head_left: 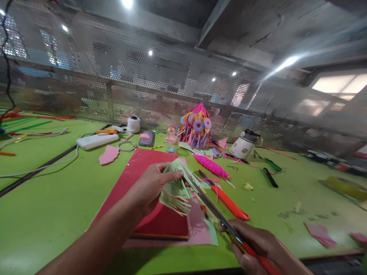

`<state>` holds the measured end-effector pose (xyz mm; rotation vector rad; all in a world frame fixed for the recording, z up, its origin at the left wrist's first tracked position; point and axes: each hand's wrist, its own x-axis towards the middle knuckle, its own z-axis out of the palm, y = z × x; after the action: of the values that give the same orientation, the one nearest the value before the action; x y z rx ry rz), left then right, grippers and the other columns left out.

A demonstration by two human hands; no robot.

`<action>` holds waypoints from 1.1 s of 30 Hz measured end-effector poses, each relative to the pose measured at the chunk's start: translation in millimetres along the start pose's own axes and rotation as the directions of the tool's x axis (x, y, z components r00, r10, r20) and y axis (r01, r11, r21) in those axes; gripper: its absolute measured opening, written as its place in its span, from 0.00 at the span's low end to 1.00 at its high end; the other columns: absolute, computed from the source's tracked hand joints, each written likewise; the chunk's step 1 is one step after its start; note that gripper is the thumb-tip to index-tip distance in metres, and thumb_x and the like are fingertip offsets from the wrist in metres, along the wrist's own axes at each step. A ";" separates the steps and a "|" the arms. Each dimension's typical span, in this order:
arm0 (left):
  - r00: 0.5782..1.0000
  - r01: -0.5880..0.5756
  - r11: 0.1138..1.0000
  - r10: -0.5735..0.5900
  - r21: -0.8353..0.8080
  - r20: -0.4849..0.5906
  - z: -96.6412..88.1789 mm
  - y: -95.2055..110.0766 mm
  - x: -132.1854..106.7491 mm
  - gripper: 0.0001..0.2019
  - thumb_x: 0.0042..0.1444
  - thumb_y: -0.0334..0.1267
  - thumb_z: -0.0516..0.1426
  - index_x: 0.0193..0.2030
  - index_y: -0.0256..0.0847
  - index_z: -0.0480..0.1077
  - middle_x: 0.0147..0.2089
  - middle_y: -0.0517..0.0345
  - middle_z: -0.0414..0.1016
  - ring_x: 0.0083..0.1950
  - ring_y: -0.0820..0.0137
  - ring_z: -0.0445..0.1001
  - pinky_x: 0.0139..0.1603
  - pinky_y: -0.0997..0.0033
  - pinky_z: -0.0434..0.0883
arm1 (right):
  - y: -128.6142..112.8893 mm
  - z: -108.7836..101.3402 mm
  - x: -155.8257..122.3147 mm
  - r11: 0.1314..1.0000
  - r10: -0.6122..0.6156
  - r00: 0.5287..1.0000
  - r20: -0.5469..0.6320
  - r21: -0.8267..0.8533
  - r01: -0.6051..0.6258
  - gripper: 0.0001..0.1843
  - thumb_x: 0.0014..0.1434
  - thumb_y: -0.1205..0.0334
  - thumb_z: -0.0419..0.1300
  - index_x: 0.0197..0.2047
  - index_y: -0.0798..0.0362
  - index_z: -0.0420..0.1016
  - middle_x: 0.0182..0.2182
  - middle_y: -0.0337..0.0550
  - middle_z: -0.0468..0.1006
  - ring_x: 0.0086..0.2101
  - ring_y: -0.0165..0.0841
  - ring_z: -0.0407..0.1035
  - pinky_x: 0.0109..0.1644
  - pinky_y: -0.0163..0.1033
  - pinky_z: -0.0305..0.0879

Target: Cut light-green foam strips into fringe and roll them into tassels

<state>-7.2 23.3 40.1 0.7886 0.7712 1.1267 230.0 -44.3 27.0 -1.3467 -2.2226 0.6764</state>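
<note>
My left hand pinches a pale green sheet of paper cut into a fringe, held above a red stack of paper. My right hand grips red-handled scissors, whose blades reach up into the green paper's edge. A pink sheet lies under the fringe on the green table.
A second pair of orange-handled scissors, a pink wrapped stick, a colourful paper ornament, a white glue gun, a tape roll, a power strip, pens and paper scraps lie around. A mesh screen stands behind.
</note>
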 end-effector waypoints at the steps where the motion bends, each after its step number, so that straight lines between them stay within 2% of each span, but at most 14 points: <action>1: 1.000 0.003 1.000 -0.003 -0.004 -0.012 0.7 -0.2 -0.1 0.10 0.38 0.36 0.65 0.27 0.31 0.73 0.22 0.52 0.75 0.21 0.70 0.72 0.25 0.71 0.70 | 1.7 0.6 0.6 1.000 -0.011 1.000 -0.006 -0.009 0.011 0.31 0.54 0.35 0.46 0.38 0.54 0.72 0.20 0.38 0.65 0.20 0.27 0.57 0.22 0.30 0.54; 6: 1.000 -0.015 1.000 0.015 -0.001 -0.028 1.0 -1.1 0.1 0.10 0.38 0.35 0.65 0.28 0.31 0.73 0.22 0.53 0.75 0.21 0.70 0.72 0.25 0.72 0.69 | 6.2 1.6 3.6 1.000 -0.018 1.000 0.018 -0.006 0.018 0.30 0.54 0.36 0.46 0.37 0.53 0.73 0.19 0.37 0.63 0.21 0.29 0.59 0.23 0.30 0.56; 11: 0.999 -0.032 0.999 0.032 0.005 -0.018 -0.6 -2.3 0.9 0.10 0.38 0.35 0.65 0.26 0.31 0.73 0.22 0.53 0.75 0.22 0.71 0.71 0.25 0.73 0.69 | 7.3 2.1 4.3 1.000 -0.009 1.000 0.026 0.023 0.009 0.30 0.54 0.36 0.46 0.35 0.54 0.73 0.20 0.40 0.66 0.29 0.36 0.67 0.29 0.32 0.63; 15: 0.999 -0.022 1.000 0.022 0.002 -0.036 0.5 -1.8 -0.2 0.10 0.37 0.35 0.66 0.27 0.31 0.73 0.22 0.53 0.75 0.21 0.70 0.71 0.25 0.72 0.69 | 7.0 1.6 5.0 0.999 -0.009 0.999 0.039 0.031 0.008 0.28 0.54 0.37 0.48 0.36 0.53 0.73 0.20 0.42 0.69 0.31 0.38 0.69 0.32 0.33 0.65; 20: 0.999 -0.011 1.000 0.011 -0.008 -0.043 1.5 -2.3 0.8 0.10 0.37 0.35 0.66 0.27 0.32 0.73 0.23 0.52 0.75 0.22 0.69 0.72 0.25 0.70 0.70 | 7.2 2.0 5.2 0.999 -0.015 0.999 0.040 0.046 0.014 0.27 0.55 0.38 0.48 0.37 0.53 0.73 0.20 0.41 0.68 0.32 0.39 0.70 0.31 0.32 0.65; 25: 0.998 -0.021 1.000 0.021 -0.001 -0.051 1.0 -3.3 2.0 0.11 0.36 0.35 0.66 0.27 0.32 0.73 0.22 0.54 0.74 0.21 0.69 0.72 0.25 0.71 0.70 | 5.3 2.3 5.2 0.999 0.022 0.999 0.028 0.039 -0.023 0.29 0.53 0.35 0.48 0.35 0.53 0.73 0.18 0.40 0.65 0.31 0.39 0.68 0.29 0.32 0.63; 30: 0.998 -0.031 1.000 0.031 -0.003 -0.050 1.4 -2.1 1.7 0.10 0.37 0.35 0.65 0.27 0.32 0.73 0.21 0.55 0.74 0.21 0.70 0.71 0.23 0.72 0.69 | 3.0 -0.4 5.7 1.000 0.004 0.999 0.051 0.015 -0.005 0.29 0.54 0.37 0.49 0.40 0.54 0.73 0.21 0.39 0.67 0.22 0.30 0.63 0.24 0.31 0.59; 33: 0.998 -0.034 0.999 0.034 0.000 -0.051 2.3 -1.1 1.1 0.09 0.37 0.34 0.65 0.25 0.32 0.73 0.21 0.55 0.74 0.21 0.70 0.71 0.24 0.72 0.70 | 2.5 -1.5 5.8 0.999 0.012 0.998 0.064 0.040 -0.015 0.29 0.54 0.37 0.49 0.42 0.55 0.73 0.22 0.39 0.68 0.21 0.28 0.61 0.23 0.30 0.58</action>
<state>-4.5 23.7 40.1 0.7770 0.8019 1.1810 230.2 -37.8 27.4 -1.3393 -2.2389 0.7755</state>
